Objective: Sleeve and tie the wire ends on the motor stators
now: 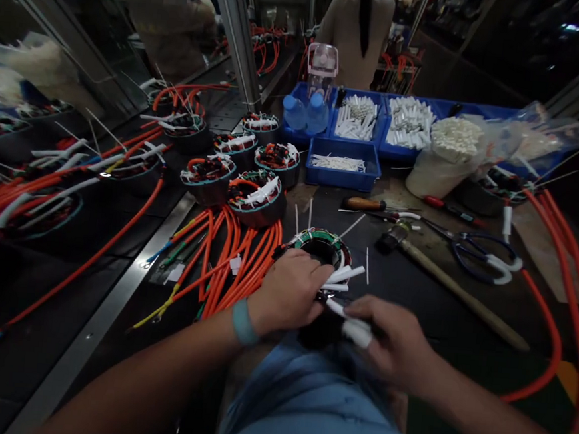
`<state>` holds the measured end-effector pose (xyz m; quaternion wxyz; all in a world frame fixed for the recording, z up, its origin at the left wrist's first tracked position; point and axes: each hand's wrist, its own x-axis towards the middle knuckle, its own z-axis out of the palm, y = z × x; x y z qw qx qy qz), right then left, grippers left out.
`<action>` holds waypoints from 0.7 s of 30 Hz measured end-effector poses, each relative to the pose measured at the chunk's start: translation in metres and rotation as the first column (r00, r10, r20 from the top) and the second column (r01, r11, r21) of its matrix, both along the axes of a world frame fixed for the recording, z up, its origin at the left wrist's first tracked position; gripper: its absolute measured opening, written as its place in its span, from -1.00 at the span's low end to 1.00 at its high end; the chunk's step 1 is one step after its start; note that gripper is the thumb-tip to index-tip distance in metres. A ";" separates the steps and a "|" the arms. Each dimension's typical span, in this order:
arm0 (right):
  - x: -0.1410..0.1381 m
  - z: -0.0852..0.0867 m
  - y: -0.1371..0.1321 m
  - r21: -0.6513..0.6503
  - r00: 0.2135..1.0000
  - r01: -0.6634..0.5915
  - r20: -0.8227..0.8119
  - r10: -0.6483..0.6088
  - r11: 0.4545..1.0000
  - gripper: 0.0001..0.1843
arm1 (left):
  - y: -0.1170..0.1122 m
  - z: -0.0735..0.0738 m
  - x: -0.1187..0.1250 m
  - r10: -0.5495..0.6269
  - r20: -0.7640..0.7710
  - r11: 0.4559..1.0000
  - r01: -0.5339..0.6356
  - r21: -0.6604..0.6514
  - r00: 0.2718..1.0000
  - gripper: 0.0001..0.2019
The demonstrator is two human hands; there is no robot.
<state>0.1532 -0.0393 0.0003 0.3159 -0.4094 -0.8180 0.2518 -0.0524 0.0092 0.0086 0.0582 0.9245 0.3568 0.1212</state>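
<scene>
A round motor stator with green and white windings and upright white ties lies on the bench in front of me. My left hand is closed at its near left edge, fingers curled over the rim, and a teal band circles that wrist. White insulating sleeves stick out to the right beside those fingers. My right hand pinches a white sleeve that runs from the stator's near side. Another white piece, slightly blurred, shows at the same hand. Orange cables fan out left of the stator.
Several finished-looking stators stand behind on the left. Blue bins hold white sleeves and ties. To the right lie a wooden-handled hammer, scissors and a screwdriver. A person stands beyond the bench.
</scene>
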 end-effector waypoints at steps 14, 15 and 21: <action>-0.045 0.007 0.007 0.520 0.901 -0.021 0.380 -0.209 0.854 -0.69 | 0.000 -0.005 0.001 0.008 0.118 1.000 -0.005 -0.019 0.993 -0.76; -0.044 0.010 0.009 0.476 0.896 -0.014 0.397 -0.200 0.879 -0.70 | 0.001 -0.003 -0.001 -0.010 0.120 0.999 0.016 -0.050 0.993 -0.71; -0.017 0.027 0.013 0.026 0.961 -0.060 0.272 0.050 0.998 -0.64 | 0.009 0.013 -0.013 -0.137 0.104 0.965 0.157 -0.210 0.985 -0.62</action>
